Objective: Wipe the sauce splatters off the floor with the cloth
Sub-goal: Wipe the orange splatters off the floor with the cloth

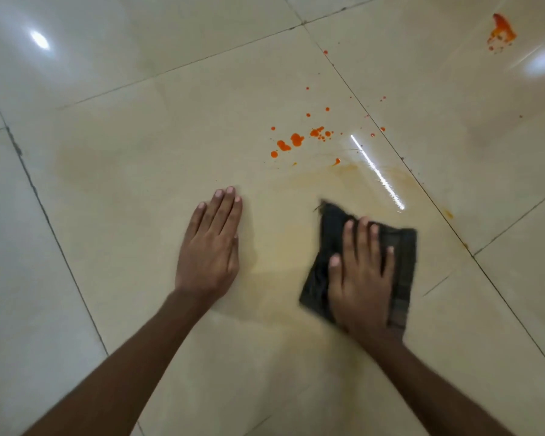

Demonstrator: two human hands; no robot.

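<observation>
The floor (139, 136) is glossy cream tile crossed by dark grout lines, with broad bare tile to the left and toward the near edge of the view. The cloth (331, 234) is dark, folded into a rough rectangle with a frayed far corner; its long axis runs from near to far, tilted slightly left at the top. It lies flat on the central tile, under the right hand (364, 278), which presses down on it with fingers spread. The left hand (211, 247) rests flat on bare tile just beside it, fingers held together. Orange sauce splatters (291, 141) sit beyond the cloth, apart from it, with a faint orange smear (343, 169) between. A larger blotch (502, 29) lies toward the far right corner.
</observation>
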